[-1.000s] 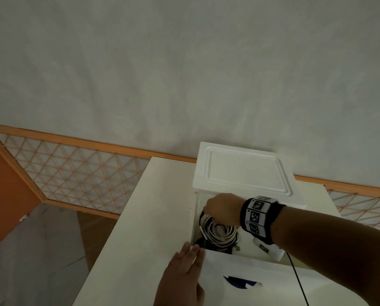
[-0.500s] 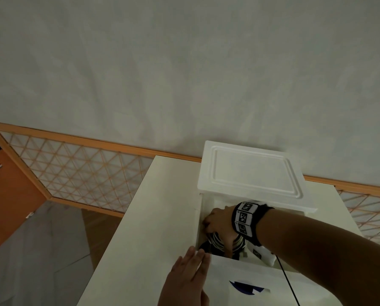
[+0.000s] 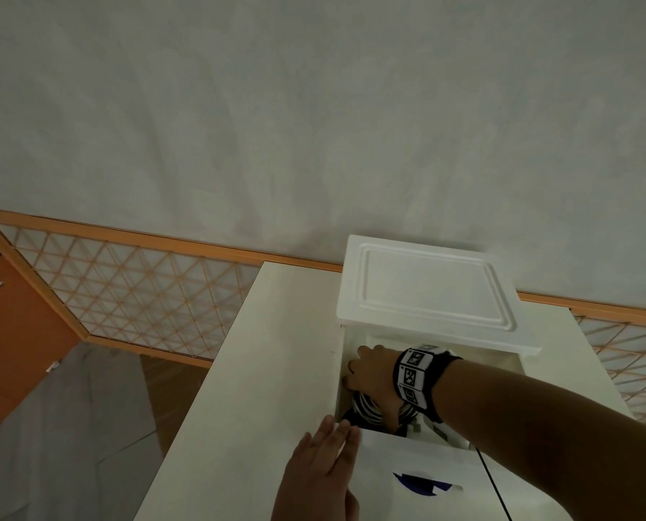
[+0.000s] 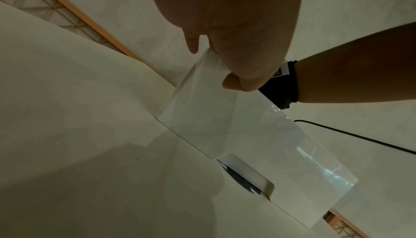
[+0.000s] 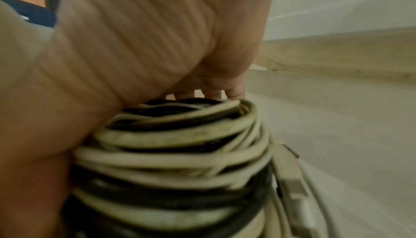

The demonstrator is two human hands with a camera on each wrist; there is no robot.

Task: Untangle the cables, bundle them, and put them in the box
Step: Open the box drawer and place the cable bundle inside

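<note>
Lattice panel (image 3: pixel 118 295) far left, then white table (image 3: pixel 261 370). Your left hand (image 3: pixel 321 471), fingers straight, presses the pulled-out box (image 3: pixel 419 460) front. Your right hand (image 3: pixel 374 381) is inside, curled round the cable bundle (image 5: pixel 171 152), under the lid (image 3: pixel 426 287).

One box (image 3: pixel 423 287), one cable bundle (image 5: pixel 171 152), two hands (image 3: pixel 374 381).

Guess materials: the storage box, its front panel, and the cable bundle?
Box: looks like white moulded plastic, matte, with an embossed rim on top. Front panel: glossy translucent plastic, judging by the reflections. Cable bundle: rubbery-looking cream and black jackets, the cream ones scuffed.
</note>
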